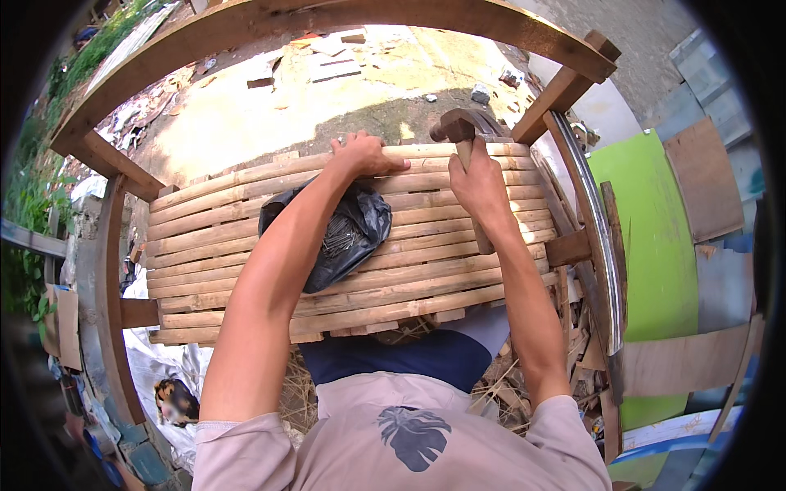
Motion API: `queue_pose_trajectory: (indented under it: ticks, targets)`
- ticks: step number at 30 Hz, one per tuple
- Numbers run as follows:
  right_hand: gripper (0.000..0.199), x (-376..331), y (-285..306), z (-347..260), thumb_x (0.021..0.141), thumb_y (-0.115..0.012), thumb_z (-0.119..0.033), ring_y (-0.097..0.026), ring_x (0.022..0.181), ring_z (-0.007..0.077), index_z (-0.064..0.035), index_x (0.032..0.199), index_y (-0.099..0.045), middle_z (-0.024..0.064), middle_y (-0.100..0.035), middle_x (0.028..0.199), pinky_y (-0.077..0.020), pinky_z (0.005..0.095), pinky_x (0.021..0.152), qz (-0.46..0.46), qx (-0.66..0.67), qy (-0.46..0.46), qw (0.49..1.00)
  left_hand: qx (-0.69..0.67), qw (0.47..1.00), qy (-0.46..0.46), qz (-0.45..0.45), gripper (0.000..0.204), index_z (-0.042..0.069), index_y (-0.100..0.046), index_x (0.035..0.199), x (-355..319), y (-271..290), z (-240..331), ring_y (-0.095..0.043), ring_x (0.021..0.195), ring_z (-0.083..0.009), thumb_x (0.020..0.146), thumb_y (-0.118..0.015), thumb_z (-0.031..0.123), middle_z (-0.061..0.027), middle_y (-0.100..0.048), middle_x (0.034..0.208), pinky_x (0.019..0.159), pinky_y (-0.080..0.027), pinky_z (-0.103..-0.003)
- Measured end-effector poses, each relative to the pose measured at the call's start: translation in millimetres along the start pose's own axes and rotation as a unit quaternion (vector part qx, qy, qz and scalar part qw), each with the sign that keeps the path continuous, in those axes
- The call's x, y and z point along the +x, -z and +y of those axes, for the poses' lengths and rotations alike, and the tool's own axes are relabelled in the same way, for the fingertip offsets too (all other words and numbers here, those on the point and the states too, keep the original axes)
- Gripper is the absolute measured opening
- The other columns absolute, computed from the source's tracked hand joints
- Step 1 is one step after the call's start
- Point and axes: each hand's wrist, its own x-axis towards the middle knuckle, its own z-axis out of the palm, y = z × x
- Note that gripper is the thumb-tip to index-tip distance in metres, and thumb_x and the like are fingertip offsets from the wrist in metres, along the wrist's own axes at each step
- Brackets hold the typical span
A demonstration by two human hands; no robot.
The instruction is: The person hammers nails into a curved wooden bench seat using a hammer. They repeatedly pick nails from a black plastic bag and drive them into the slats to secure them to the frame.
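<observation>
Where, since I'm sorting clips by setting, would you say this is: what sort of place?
Probably a makeshift outdoor work yard: sunlit bare ground with scattered scraps, a bamboo-slat platform within a wooden frame, and a hammer in the right hand.

Sunlit ground (pixel 393 74) beyond, green panel (pixel 655 237) right, blurred greenery (pixel 31 176), probably weeds, left

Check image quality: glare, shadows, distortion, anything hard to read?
Head view: ground beyond the slats washed out by sun, a shadow crossing its near part; head view: sun patches on the slats beside the right forearm; head view: top beam bowed by the fisheye, picture edges black; head view: nails in the dark bag hard to tell apart.
</observation>
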Motion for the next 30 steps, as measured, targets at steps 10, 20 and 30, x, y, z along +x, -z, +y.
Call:
queue_pose_trajectory:
  ticks: [10, 20, 30]
  targets:
    - [0.037, -0.8, -11.6, 13.9, 0.092, -0.052, -0.014, -0.063, 0.078, 0.056, 0.0047, 0.122, -0.042, 0.0375, -0.064, 0.082, -0.0497, 0.0609, 0.069, 0.002, -0.011, -0.017, 1.0, -0.01, 1.0, 0.014, -0.019, 0.1, 0.005, -0.064, 0.131, 2.2, 4.0, 4.3, -0.031, 0.145, -0.0392, 0.07, -0.065, 0.083, -0.0221, -0.042, 0.151, 0.112, -0.019, -0.067]
    - [0.042, -2.1, -20.4, 19.5, 0.093, -0.052, -0.02, -0.066, 0.08, 0.0519, 0.0064, 0.124, -0.042, 0.0334, -0.065, 0.079, -0.0516, 0.0561, 0.072, -0.015, -0.004, -0.06, 0.998, -0.002, 1.0, 0.011, -0.023, 0.101, 0.006, -0.061, 0.136, 2.5, 3.8, 5.1, -0.031, 0.145, -0.0392, 0.071, -0.065, 0.083, -0.0215, -0.042, 0.152, 0.113, -0.02, -0.067]
    - [0.038, -7.0, -26.4, 5.5, 0.09, -0.056, -0.016, -0.064, 0.083, 0.0543, 0.0104, 0.116, -0.048, 0.0397, -0.063, 0.087, -0.0531, 0.0579, 0.076, -0.015, 0.011, -0.073, 0.997, -0.003, 0.999, 0.01, -0.031, 0.101, 0.007, -0.059, 0.138, -4.3, 4.8, 8.8, -0.031, 0.145, -0.0394, 0.07, -0.065, 0.082, -0.0211, -0.041, 0.153, 0.114, -0.019, -0.066]
